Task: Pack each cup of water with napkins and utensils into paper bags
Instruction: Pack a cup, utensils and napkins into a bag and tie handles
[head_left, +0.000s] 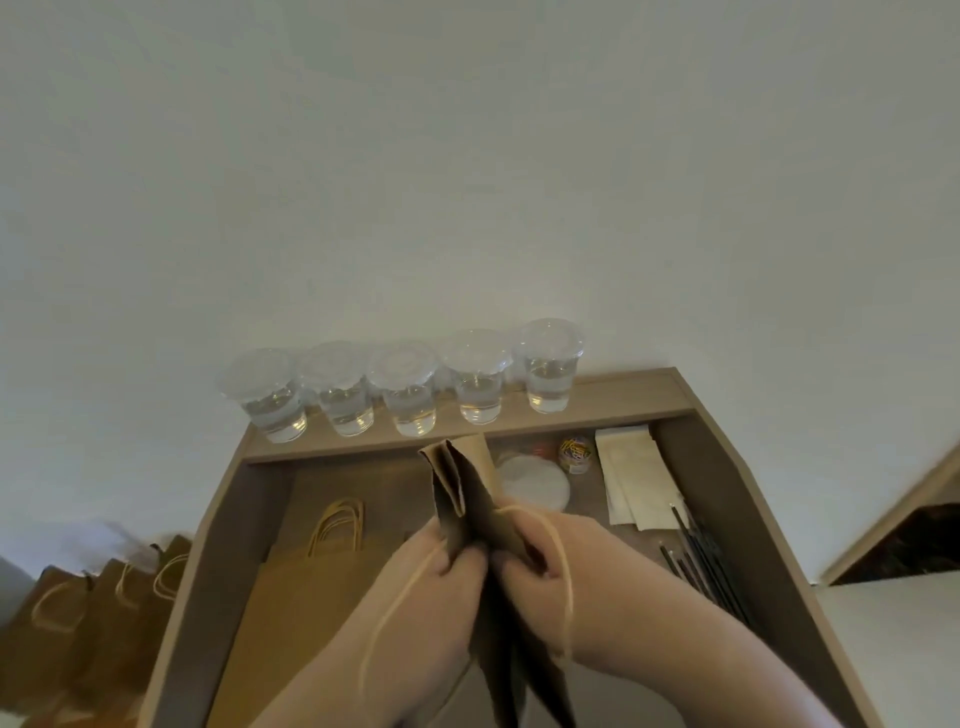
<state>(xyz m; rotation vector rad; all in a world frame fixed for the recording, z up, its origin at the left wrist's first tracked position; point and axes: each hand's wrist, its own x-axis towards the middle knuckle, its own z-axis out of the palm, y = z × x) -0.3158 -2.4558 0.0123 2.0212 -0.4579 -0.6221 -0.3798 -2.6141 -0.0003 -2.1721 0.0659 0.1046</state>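
Note:
Both hands hold one folded brown paper bag (464, 493) upright over the wooden tray (223, 525). My left hand (431, 587) grips its left side and my right hand (550, 561) grips its right side, with the bag's cord handles draped over both wrists. Several lidded clear cups of water (405, 389) stand in a row on the tray's far ledge. White napkins (636, 480) lie at the tray's right, with dark utensils (706, 561) just in front of them. A flat stack of paper bags (311, 587) lies in the tray's left part.
Several standing paper bags (98, 613) are lined up on the floor left of the tray. A round white lid or pad (532, 483) and a small jar of coloured bits (575, 454) sit behind the held bag. A white wall rises behind the cups.

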